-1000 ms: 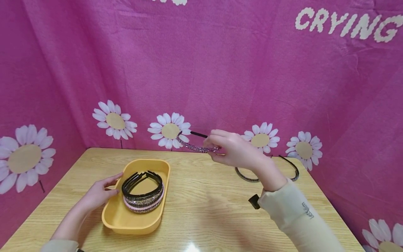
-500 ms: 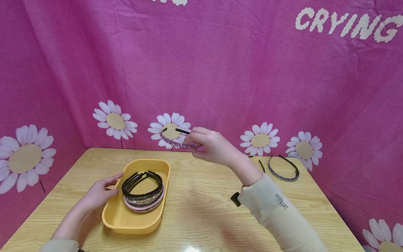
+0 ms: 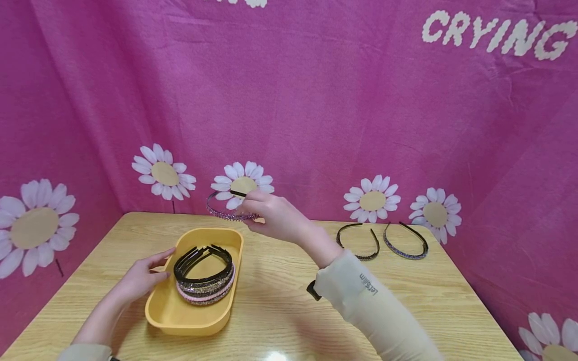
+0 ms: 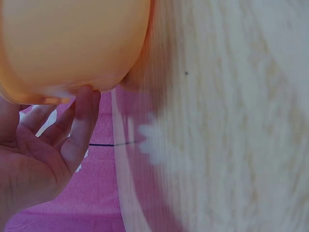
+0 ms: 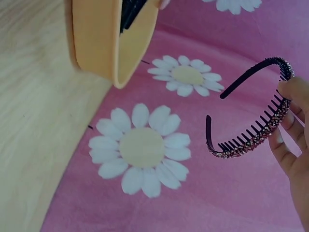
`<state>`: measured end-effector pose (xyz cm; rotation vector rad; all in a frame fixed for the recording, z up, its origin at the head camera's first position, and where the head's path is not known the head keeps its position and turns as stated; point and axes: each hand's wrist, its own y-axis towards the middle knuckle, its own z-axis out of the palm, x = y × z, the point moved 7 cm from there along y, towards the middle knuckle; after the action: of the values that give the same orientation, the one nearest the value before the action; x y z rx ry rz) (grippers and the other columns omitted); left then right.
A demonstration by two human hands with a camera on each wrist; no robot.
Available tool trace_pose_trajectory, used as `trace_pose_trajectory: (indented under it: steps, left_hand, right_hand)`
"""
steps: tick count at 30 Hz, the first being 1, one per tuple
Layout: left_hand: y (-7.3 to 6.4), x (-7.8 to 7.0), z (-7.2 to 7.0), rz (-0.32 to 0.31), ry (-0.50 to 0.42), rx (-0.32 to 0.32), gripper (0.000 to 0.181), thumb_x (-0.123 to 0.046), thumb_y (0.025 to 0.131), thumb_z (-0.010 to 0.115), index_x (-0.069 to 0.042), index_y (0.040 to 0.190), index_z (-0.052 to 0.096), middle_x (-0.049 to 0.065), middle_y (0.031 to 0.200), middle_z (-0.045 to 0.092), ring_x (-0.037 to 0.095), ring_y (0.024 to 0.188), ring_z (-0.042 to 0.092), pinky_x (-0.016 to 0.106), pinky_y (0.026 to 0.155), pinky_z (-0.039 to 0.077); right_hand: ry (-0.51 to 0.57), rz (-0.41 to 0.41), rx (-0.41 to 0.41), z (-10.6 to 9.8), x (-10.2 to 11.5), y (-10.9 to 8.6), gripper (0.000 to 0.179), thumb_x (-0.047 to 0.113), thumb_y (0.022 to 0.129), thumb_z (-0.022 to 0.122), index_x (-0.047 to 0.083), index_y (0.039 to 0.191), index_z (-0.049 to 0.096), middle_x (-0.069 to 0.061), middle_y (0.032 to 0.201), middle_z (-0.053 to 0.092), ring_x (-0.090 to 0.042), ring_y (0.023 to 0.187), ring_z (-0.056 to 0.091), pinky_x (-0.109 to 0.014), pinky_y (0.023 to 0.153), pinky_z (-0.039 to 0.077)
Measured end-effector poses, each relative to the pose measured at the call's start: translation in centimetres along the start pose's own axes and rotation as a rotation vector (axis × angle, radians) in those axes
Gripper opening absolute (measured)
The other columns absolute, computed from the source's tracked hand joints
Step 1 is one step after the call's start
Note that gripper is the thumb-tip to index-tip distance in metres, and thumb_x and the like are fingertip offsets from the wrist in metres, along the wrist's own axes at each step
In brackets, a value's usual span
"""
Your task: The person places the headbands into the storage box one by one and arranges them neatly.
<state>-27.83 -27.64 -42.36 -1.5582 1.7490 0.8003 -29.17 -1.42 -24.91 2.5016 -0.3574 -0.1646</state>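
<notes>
A headband (image 3: pixel 232 216) with pinkish-purple glitter and comb teeth along its inner side hangs above the table's back edge. My right hand (image 3: pixel 271 215) pinches it by one side between thumb and fingers; its black ends point away in the right wrist view. Lower left stands a yellow plastic bin (image 3: pixel 189 321), holding a stack of headbands (image 3: pixel 205 286), black at the back, with glittery and pink bands in front. My left hand (image 3: pixel 140 278) holds the bin's left side, thumb at the rim. In the left wrist view, the fingertips (image 4: pixel 85 94) press against its outer wall.
Two more headbands lie at the table's back right: a dark one (image 3: pixel 368 256) and a blue-grey glittery one (image 3: pixel 406 254) beside it. A pink curtain (image 3: pixel 289 110) with daisies rises behind the wooden table (image 3: pixel 280 301).
My right hand has carried the glittery headband leftward, from mid-table toward the bin. Both headbands at the back right are now uncovered. The left hand and bin have stayed put.
</notes>
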Motion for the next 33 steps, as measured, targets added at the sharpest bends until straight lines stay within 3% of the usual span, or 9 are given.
trace_pose_trajectory:
  steps: [5,7,11,13,16,23,29,33]
  left_hand:
    - [0.0,0.1,0.0,-0.011,-0.023,-0.001,0.06,-0.004,0.086,0.058,0.0,0.143,0.037,0.043,0.129,0.04,0.008,0.053,0.044,0.024,0.046,0.043]
    - [0.0,0.1,0.0,-0.01,-0.017,-0.002,0.06,-0.003,0.086,0.058,0.0,0.142,0.037,0.043,0.129,0.04,0.01,0.057,0.048,0.023,0.048,0.045]
    - [0.0,-0.1,0.0,0.015,0.034,-0.004,0.059,-0.006,0.087,0.06,0.002,0.142,0.037,0.042,0.128,0.042,0.031,0.09,0.06,0.026,0.061,0.05]
    - [0.0,-0.2,-0.1,0.028,0.062,-0.007,0.059,-0.007,0.088,0.061,0.002,0.141,0.038,0.042,0.127,0.043,0.043,0.106,0.055,0.03,0.071,0.052]
    - [0.0,-0.3,-0.1,0.037,0.083,-0.014,0.058,-0.007,0.087,0.061,0.003,0.14,0.039,0.041,0.127,0.045,0.051,0.114,0.048,0.037,0.08,0.052]
    - [-0.1,-0.4,0.0,0.036,0.068,-0.011,0.059,-0.006,0.087,0.061,0.004,0.14,0.038,0.043,0.126,0.044,0.046,0.108,0.053,0.026,0.067,0.05]
    - [0.0,-0.4,0.0,0.042,0.071,-0.016,0.06,-0.007,0.086,0.062,0.003,0.14,0.039,0.043,0.124,0.045,0.047,0.108,0.053,0.032,0.073,0.052]
    - [0.0,-0.4,0.0,0.044,0.066,-0.021,0.059,-0.005,0.085,0.061,0.005,0.139,0.039,0.042,0.123,0.046,0.045,0.107,0.055,0.03,0.072,0.052]
  right_hand:
    - [0.014,-0.019,0.02,1.9,0.6,0.5,0.017,0.006,0.081,0.069,0.014,0.096,0.069,0.005,0.094,0.064,-0.007,0.087,0.057,-0.014,0.078,0.045]
    - [0.019,-0.036,0.024,2.7,0.8,0.6,0.017,0.006,0.08,0.069,0.013,0.096,0.069,0.004,0.094,0.064,-0.007,0.087,0.058,-0.014,0.079,0.045]
    - [0.033,-0.034,0.057,4.3,1.1,0.7,0.017,0.006,0.081,0.07,0.013,0.097,0.069,0.003,0.095,0.064,-0.008,0.088,0.058,-0.013,0.08,0.045]
    - [0.043,-0.021,0.082,5.0,1.3,0.7,0.017,0.007,0.082,0.07,0.013,0.098,0.07,0.003,0.097,0.064,-0.009,0.091,0.058,-0.013,0.082,0.045]
    - [0.055,-0.006,0.113,6.0,1.5,0.8,0.017,0.009,0.084,0.07,0.014,0.1,0.071,0.003,0.099,0.064,-0.009,0.094,0.058,-0.013,0.086,0.044]
    - [0.055,-0.017,0.142,8.0,2.4,0.8,0.016,0.012,0.085,0.07,0.014,0.101,0.071,0.004,0.098,0.064,-0.007,0.093,0.059,-0.011,0.086,0.043]
    - [0.075,-0.01,0.144,9.6,3.1,0.6,0.015,0.013,0.086,0.069,0.014,0.1,0.072,0.004,0.097,0.065,-0.006,0.09,0.059,-0.009,0.083,0.043]
    - [0.07,0.001,0.169,10.9,3.5,0.4,0.015,0.014,0.086,0.069,0.016,0.101,0.072,0.005,0.096,0.064,-0.005,0.09,0.058,-0.009,0.084,0.043]
